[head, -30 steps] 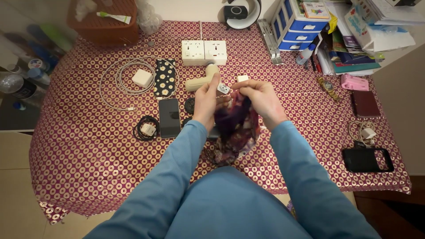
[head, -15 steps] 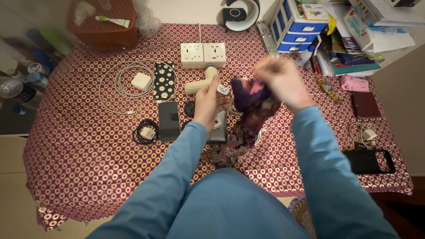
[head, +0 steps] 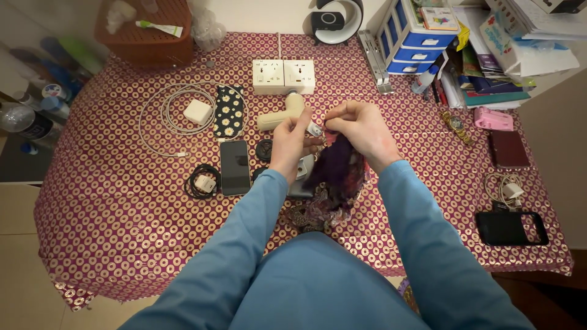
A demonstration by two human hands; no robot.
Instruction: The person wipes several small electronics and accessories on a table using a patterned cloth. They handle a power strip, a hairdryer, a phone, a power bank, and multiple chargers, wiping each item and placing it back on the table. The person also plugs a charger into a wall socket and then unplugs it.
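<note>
From the head camera, the left hand has its fingers pinched together on a small white plug adapter, held up above the tabletop. The right hand meets it from the other side, its fingers curled closed on the top edge of a dark purple patterned cloth pouch, which hangs down from both hands toward the person's lap. The adapter sits right at the pouch's upper edge, between the two sets of fingers. Just beyond the left fingers lies a cream T-shaped gadget; under the left wrist rests a grey power bank, with a black phone beside it.
</note>
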